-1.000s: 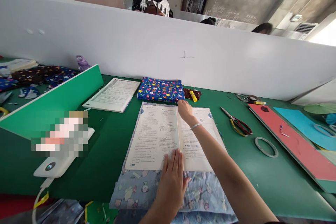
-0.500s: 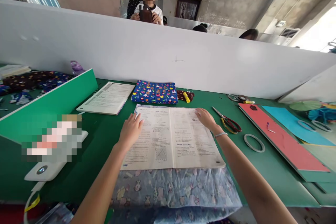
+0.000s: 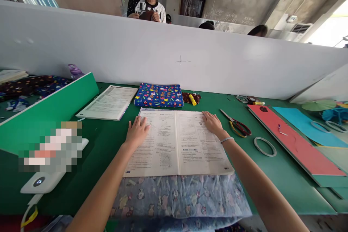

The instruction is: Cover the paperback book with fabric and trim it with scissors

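Note:
An open book [image 3: 178, 145] with printed pages lies flat on a grey-blue patterned cloth [image 3: 176, 195], which hangs over the table's front edge. My left hand [image 3: 136, 130] rests on the left page's outer edge, fingers spread. On the upper right corner of the right page lies my right hand [image 3: 212, 123], its fingers stretched out. Neither hand grips anything. Behind the book is a folded blue patterned cloth [image 3: 159, 95].
Scissors [image 3: 236, 124] and a grey ring [image 3: 265, 146] lie right of the book, near a red board [image 3: 296, 141]. Left are a stack of papers [image 3: 108, 102], a green divider [image 3: 54, 112] and a white device [image 3: 40, 181]. A person stands behind the white partition [image 3: 174, 50].
The view has shifted slightly. My left hand's fingers are a little more spread, while my right hand stays on the page corner. The person behind the partition has lowered the brown thing they hold.

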`<state>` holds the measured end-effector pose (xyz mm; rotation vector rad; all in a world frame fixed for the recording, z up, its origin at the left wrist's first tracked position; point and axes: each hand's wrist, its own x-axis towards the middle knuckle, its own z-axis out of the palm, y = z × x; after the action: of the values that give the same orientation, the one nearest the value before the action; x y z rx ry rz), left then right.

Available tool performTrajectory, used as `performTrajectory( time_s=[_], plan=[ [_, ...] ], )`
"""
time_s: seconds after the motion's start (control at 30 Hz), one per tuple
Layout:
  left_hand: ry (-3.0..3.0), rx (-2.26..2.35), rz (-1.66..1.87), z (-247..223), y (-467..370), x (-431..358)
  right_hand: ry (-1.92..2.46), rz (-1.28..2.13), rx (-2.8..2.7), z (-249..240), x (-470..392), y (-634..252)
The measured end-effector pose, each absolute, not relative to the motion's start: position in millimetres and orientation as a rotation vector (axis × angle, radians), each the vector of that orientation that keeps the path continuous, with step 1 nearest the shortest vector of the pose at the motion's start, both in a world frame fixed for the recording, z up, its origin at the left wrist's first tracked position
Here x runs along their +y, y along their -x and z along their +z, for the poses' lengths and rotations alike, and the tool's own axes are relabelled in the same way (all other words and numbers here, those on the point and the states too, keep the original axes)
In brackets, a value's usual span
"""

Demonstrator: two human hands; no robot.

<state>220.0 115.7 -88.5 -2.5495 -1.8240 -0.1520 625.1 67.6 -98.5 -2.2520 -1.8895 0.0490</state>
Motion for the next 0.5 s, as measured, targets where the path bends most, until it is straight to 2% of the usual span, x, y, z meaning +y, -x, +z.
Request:
performTrajectory(
  time_s=[0.37,0.5],
  plan=[
    [2.54,-1.779,-0.115,-77,-229,120,2.265,0.02,-1.883,-94,72,-624],
    [2.659,-1.515,-0.215,-64,-249,106,2.326,-0.048,-1.713,-86,64,-621]
  ],
)
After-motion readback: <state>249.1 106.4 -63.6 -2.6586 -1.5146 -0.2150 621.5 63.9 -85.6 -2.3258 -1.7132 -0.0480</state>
